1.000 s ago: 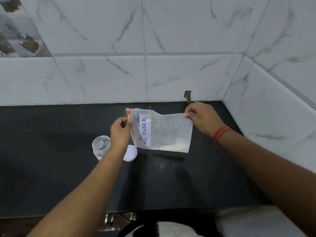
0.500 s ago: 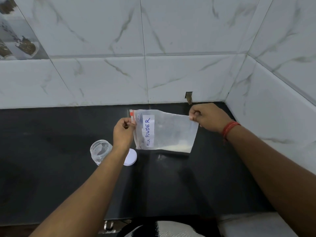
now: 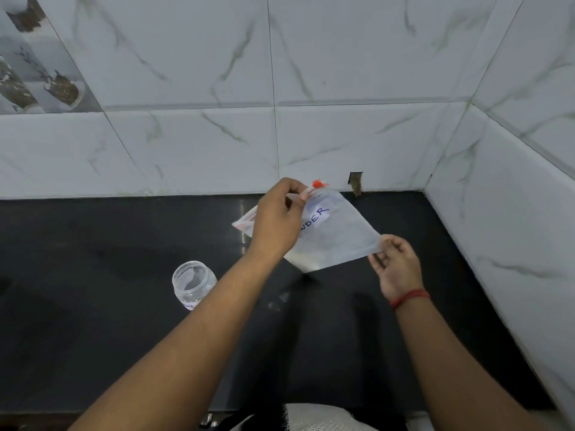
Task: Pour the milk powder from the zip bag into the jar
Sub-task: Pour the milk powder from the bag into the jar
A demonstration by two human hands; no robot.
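**Clear zip bag held tilted above the black counter**

Clear plastic, the bag [image 3: 337, 236] hangs in the air over the counter [image 3: 93, 275], tilted on one corner. A white label on it reads "WDER" in blue letters; the rest of the word is behind the left hand. White powder [image 3: 306, 261] lies in the lowest corner.

The left hand [image 3: 277, 219] pinches the zip edge of the bag near its red slider [image 3: 317, 183], fingers curled on the plastic. The right hand [image 3: 395, 262] pinches the right corner of the bag between thumb and fingers, palm turned up. A red thread [image 3: 409, 297] goes around the right wrist.

The jar [image 3: 193, 283] stands upright on the counter, without lid, left of and below the bag, well apart from it. White marbled tiles [image 3: 357, 57] cover the walls behind and at right.
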